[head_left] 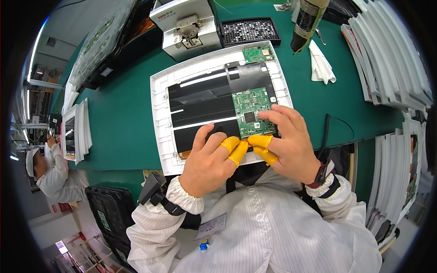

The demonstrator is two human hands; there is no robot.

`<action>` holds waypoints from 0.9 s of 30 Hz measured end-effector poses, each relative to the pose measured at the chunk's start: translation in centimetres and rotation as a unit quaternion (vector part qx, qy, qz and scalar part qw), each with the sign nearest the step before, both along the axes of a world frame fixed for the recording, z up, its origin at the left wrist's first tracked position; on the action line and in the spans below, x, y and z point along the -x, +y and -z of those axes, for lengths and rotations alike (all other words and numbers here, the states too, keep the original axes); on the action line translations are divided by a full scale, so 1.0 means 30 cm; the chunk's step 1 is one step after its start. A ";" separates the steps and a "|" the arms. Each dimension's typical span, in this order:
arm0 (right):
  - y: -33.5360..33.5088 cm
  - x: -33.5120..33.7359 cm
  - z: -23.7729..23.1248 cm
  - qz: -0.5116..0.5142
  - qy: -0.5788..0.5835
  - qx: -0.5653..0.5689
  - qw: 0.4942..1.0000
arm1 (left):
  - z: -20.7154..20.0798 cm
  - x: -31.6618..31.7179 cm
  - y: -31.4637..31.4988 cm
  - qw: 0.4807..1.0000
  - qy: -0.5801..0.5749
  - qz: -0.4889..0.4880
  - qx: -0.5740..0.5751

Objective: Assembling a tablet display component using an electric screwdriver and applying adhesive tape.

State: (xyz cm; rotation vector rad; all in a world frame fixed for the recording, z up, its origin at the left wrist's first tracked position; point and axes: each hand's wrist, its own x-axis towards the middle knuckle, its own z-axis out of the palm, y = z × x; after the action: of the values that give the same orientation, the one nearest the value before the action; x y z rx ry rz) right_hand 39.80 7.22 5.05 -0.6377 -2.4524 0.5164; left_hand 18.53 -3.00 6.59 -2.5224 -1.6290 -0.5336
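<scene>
A white-framed display panel (159, 113) with a black back lies on the green work table. Near its right side sits a green circuit board (248, 100) with a dark square chip. My left hand (209, 154) and my right hand (291, 145) meet at the board's near edge, yellow finger cots on their thumbs and forefingers. Both pinch at an orange flex cable (246, 140) there; the fingertips hide most of it. My right hand's other fingers reach over the board's right side. A smaller green board (257, 54) is at the panel's far right corner.
Behind the panel stand a white bench device (186, 32) and a black tray of small parts (250, 32). A dark-tipped tool (306, 27) hangs above a white cloth (321, 63). White panels (387, 54) stack at right. A co-worker (54, 168) is far left.
</scene>
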 end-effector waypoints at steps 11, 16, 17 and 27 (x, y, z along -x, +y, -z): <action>-0.003 0.007 -0.013 -0.010 -0.051 -0.008 0.999 | 0.020 0.012 0.003 0.999 -0.042 -0.007 -0.027; 0.002 0.004 -0.011 -0.021 -0.042 -0.015 0.999 | 0.014 0.016 0.010 0.999 -0.034 0.001 -0.035; 0.003 0.005 -0.008 -0.021 -0.042 -0.015 0.999 | 0.016 0.017 0.012 0.999 -0.033 0.001 -0.035; -0.008 0.010 -0.011 -0.007 -0.025 -0.025 0.999 | -0.006 0.000 0.005 1.000 0.003 -0.007 -0.028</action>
State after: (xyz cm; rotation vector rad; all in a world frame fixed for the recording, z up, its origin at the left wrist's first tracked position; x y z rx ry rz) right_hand 39.49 6.96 5.37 -0.6210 -2.5098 0.4472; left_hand 18.53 -2.84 6.78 -2.4692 -1.6042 -0.5634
